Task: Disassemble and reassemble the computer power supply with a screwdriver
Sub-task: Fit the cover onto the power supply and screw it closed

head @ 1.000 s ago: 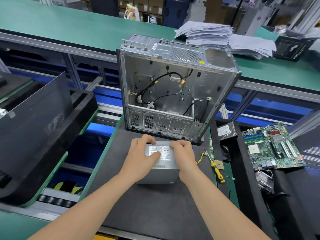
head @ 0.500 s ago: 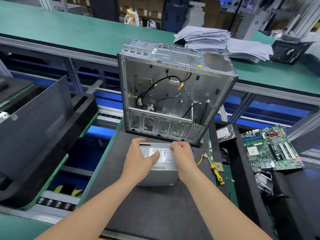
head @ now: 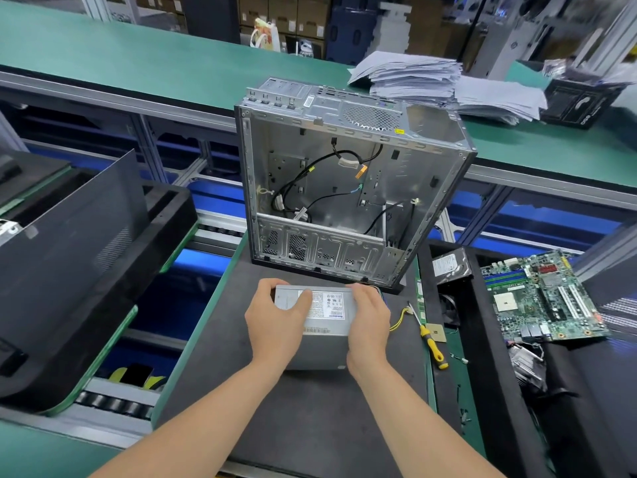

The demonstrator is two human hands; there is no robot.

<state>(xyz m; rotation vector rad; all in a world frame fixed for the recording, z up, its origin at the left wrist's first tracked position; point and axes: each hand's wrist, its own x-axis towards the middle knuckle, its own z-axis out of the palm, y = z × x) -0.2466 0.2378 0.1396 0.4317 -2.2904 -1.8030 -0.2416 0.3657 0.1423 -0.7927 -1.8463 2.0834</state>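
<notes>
Power supply [head: 324, 326] is out of the case [head: 344, 188], lying flat on the dark tabletop [head: 310, 426] just in front of the case's open side, close to its base; contact cannot be told. Label face is up. Long axis runs toward and away from the case. The far short end points at the case, and wires leave at that end's right corner, a yellow one trailing right. Left hand [head: 275, 319] grips the far left corner, fingers [head: 270, 287] curled over the far edge, thumb pressed on the top face. Right hand [head: 368, 322] clamps the right side, fingers together and curled over the far right corner. Resting or slightly lifted: can't tell. Step, my read: removal is done, and this is the handling between take-out and refit. Next move likely calls for a two-hand lift, turning the unit so its screw face meets the case wall, keeping wires clear, then freeing one hand for the screwdriver [head: 431, 336], which lies right of the case's near corner, tip toward the case. Motherboard [head: 541, 298] is further right of the case, paper stack [head: 413, 77] behind it.
</notes>
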